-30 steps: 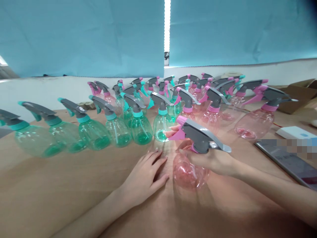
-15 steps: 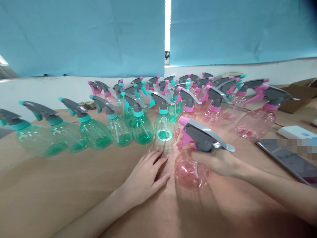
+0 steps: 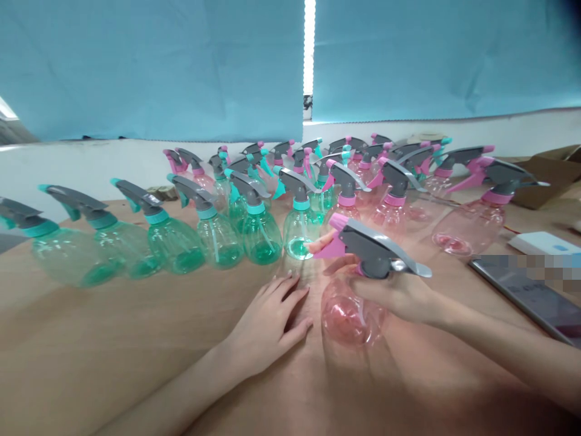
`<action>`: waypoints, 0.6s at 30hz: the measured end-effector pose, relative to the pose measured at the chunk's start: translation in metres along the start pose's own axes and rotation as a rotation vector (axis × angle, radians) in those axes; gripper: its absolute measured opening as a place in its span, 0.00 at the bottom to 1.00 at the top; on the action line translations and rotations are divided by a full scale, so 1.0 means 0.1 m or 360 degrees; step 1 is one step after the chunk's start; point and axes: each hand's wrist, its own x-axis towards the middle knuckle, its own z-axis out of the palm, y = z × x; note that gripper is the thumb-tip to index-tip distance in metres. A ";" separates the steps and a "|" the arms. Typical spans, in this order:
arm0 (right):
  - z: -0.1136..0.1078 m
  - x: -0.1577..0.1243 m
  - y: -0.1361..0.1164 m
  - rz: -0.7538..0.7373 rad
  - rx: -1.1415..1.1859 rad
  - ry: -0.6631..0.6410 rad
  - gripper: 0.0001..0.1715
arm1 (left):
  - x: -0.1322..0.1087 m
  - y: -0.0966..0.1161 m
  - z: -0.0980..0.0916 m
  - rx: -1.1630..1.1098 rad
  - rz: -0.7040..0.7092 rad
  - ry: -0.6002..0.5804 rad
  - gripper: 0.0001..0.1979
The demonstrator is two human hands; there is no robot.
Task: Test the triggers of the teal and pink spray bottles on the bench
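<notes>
A pink spray bottle (image 3: pixel 349 318) with a grey and pink trigger head stands upright on the wooden table (image 3: pixel 136 351). My right hand (image 3: pixel 390 290) is wrapped round its neck from the right, partly hidden behind the grey head. The index finger reaches in front of the pink trigger, which sticks out to the left. My left hand (image 3: pixel 272 321) lies flat on the table beside the bottle, fingers spread, holding nothing. Just beyond it stand a clear green spray bottle (image 3: pixel 299 233) and a darker green spray bottle (image 3: pixel 262 239).
More green spray bottles (image 3: pixel 175 245) line the left side. Pink spray bottles (image 3: pixel 472 221) and mixed ones crowd the back and right. A phone (image 3: pixel 521 297), a white box (image 3: pixel 540 242) and a cardboard box (image 3: pixel 544 175) lie at the right. Blue curtains (image 3: pixel 158 66) hang behind.
My right index finger has straightened out to the left, and the pink trigger has swung outward from the head. The bottle and my left hand have stayed in place.
</notes>
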 end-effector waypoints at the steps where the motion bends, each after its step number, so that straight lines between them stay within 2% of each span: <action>1: 0.01 0.00 0.01 -0.0016 0.0031 0.0014 0.06 | 0.00 0.00 0.00 -0.0006 0.0002 0.0004 0.23; 4: 0.02 -0.01 0.03 -0.0066 0.0109 0.0023 0.11 | 0.00 0.00 0.00 -0.0011 0.0005 0.0003 0.23; 12: 0.02 -0.01 0.02 -0.0104 0.0138 0.0038 0.14 | 0.02 0.00 0.00 0.0018 0.0006 -0.0016 0.25; 18: 0.03 -0.01 0.05 -0.0024 0.0042 0.0090 0.08 | 0.01 0.01 0.00 -0.0001 0.0013 0.0009 0.24</action>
